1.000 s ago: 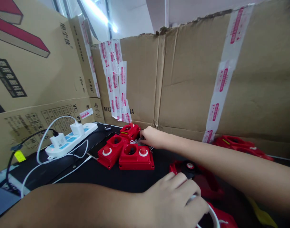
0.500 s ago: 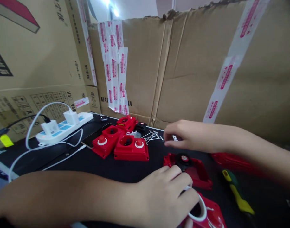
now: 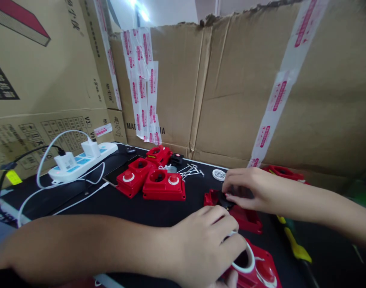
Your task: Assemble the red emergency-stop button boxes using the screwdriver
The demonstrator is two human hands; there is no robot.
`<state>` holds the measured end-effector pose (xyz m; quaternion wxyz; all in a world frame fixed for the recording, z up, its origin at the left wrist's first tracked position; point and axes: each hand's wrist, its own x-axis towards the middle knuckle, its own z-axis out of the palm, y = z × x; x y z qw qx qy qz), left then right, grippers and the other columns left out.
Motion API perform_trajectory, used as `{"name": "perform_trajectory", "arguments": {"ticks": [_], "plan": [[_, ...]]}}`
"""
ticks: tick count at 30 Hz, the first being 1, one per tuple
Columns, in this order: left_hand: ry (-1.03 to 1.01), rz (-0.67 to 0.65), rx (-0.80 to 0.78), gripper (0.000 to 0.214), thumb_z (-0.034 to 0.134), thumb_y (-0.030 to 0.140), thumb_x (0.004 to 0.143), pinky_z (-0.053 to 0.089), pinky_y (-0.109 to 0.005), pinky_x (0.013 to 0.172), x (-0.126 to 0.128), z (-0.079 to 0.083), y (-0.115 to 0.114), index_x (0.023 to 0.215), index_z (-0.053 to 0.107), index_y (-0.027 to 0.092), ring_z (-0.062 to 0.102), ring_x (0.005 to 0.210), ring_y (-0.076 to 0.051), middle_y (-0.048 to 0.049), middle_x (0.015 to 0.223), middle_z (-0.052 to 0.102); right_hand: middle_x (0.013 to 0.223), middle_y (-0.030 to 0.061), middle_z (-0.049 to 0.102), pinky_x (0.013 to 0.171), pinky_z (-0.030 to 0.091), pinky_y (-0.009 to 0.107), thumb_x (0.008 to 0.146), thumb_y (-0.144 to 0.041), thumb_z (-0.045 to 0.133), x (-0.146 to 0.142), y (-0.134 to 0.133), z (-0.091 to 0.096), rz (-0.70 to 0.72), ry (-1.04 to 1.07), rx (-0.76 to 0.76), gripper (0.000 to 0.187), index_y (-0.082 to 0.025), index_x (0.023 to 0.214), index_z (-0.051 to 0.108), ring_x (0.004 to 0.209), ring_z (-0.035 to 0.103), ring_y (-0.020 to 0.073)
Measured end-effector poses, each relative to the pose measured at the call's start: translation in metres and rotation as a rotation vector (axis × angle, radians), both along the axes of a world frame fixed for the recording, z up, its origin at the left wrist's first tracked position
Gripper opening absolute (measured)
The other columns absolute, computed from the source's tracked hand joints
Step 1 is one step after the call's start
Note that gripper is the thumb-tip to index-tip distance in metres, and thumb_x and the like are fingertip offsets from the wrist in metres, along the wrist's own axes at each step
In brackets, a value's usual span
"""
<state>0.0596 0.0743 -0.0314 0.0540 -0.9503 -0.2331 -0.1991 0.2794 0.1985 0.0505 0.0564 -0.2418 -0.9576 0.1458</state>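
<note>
My left hand (image 3: 205, 246) is closed round a white ring (image 3: 251, 261), its fingers curled over the rim. The ring stands over a red housing (image 3: 265, 248) with a round red button (image 3: 265, 271), at the lower right. Further back, an open red housing (image 3: 251, 219) lies on the black table. My right hand (image 3: 245, 188) reaches over it, thumb and fingers pinching a black round part (image 3: 224, 200) inside it. The hand hides some of this part. Just behind these fingers lies a white disc (image 3: 219, 175) with a pattern on it.
Several red button housings (image 3: 164, 191) stand left of centre, beside metal T-shaped pins (image 3: 191, 171) and a black block (image 3: 177, 159). A yellow-green screwdriver (image 3: 295, 244) lies right. A power strip (image 3: 81, 160) with cables sits left. Cardboard walls (image 3: 171, 88) border the table.
My right hand has moved from beside the white disc down to the black round part and now pinches it. The disc is uncovered. My left hand keeps its hold; the view has shifted slightly.
</note>
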Motion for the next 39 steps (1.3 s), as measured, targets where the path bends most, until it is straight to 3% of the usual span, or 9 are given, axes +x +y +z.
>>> {"name": "perform_trajectory", "arguments": {"ticks": [3,10,13,16,19,22,27,31,39], "plan": [[0.011,-0.001,0.007,0.03,0.057,0.03,0.105,0.056,-0.044,0.101,-0.001,0.0,0.0,0.125,0.063,0.008,0.058,0.113,-0.031,-0.0156,0.119,0.065,0.085,0.0023,0.075,0.064,0.055,0.028,0.095,-0.032,0.069,-0.004,0.0,0.003,-0.023,0.028,-0.048,0.008,-0.027,0.092,0.075,0.069,0.069,0.0154],[-0.045,-0.004,0.044,0.029,0.058,0.031,0.104,0.056,-0.042,0.095,0.001,-0.004,0.002,0.122,0.063,0.008,0.059,0.109,-0.03,-0.0146,0.118,0.066,0.08,0.0029,0.077,0.063,0.057,0.029,0.081,-0.028,0.075,-0.011,0.014,0.01,-0.091,0.122,-0.227,0.008,-0.026,0.089,0.074,0.069,0.069,0.0165],[-0.021,0.027,0.13,0.024,0.058,0.035,0.109,0.055,-0.041,0.087,0.008,-0.019,0.012,0.116,0.064,0.013,0.062,0.101,-0.029,-0.0119,0.115,0.068,0.079,0.0031,0.075,0.062,0.056,0.028,0.084,-0.033,0.075,-0.022,0.03,0.014,-0.097,0.179,-0.263,0.011,-0.025,0.091,0.073,0.068,0.066,0.0156],[-0.053,0.03,0.239,0.011,0.052,0.015,0.11,0.048,-0.033,0.071,0.014,-0.036,0.024,0.106,0.063,0.019,0.064,0.085,-0.022,-0.0033,0.103,0.07,0.078,0.001,0.073,0.062,0.055,0.027,0.091,-0.037,0.075,-0.05,0.054,0.017,-0.065,0.197,-0.25,0.016,-0.021,0.092,0.071,0.069,0.066,0.0141],[-0.022,0.078,0.256,0.01,0.053,0.02,0.112,0.049,-0.034,0.072,0.016,-0.042,0.028,0.108,0.062,0.018,0.066,0.09,-0.023,-0.0049,0.106,0.07,0.103,0.0039,0.076,0.078,0.064,0.036,0.101,-0.039,0.076,-0.092,0.08,0.019,-0.064,0.19,-0.177,0.025,-0.016,0.111,0.072,0.087,0.073,0.0176],[-0.009,0.069,0.266,0.009,0.055,0.02,0.112,0.051,-0.035,0.075,0.013,-0.037,0.023,0.11,0.063,0.017,0.064,0.091,-0.023,-0.0058,0.108,0.068,0.132,0.0099,0.073,0.093,0.065,0.046,0.105,-0.041,0.073,-0.133,0.102,0.013,-0.082,0.139,-0.104,0.037,-0.018,0.134,0.07,0.11,0.074,0.0244],[-0.035,0.037,0.238,0.018,0.057,0.03,0.113,0.054,-0.038,0.084,0.006,-0.028,0.016,0.118,0.063,0.013,0.062,0.098,-0.026,-0.0079,0.115,0.066,0.14,0.0114,0.07,0.098,0.064,0.05,0.104,-0.041,0.073,-0.176,0.123,-0.011,-0.12,0.053,-0.025,0.041,-0.019,0.139,0.068,0.117,0.073,0.0269],[-0.022,0.04,0.222,0.018,0.057,0.029,0.113,0.054,-0.037,0.085,0.004,-0.024,0.015,0.119,0.063,0.014,0.061,0.099,-0.026,-0.0085,0.116,0.066,0.142,0.0116,0.07,0.098,0.064,0.05,0.104,-0.041,0.073,-0.185,0.132,-0.023,-0.145,0.013,0.016,0.042,-0.019,0.14,0.068,0.118,0.072,0.0274],[-0.008,0.038,0.173,0.022,0.056,0.033,0.113,0.054,-0.037,0.09,0.003,-0.016,0.009,0.119,0.064,0.013,0.06,0.102,-0.026,-0.0108,0.118,0.065,0.141,0.0116,0.07,0.097,0.064,0.049,0.104,-0.04,0.073,-0.175,0.138,-0.021,-0.087,-0.056,0.008,0.041,-0.019,0.139,0.068,0.117,0.073,0.0268]]}}
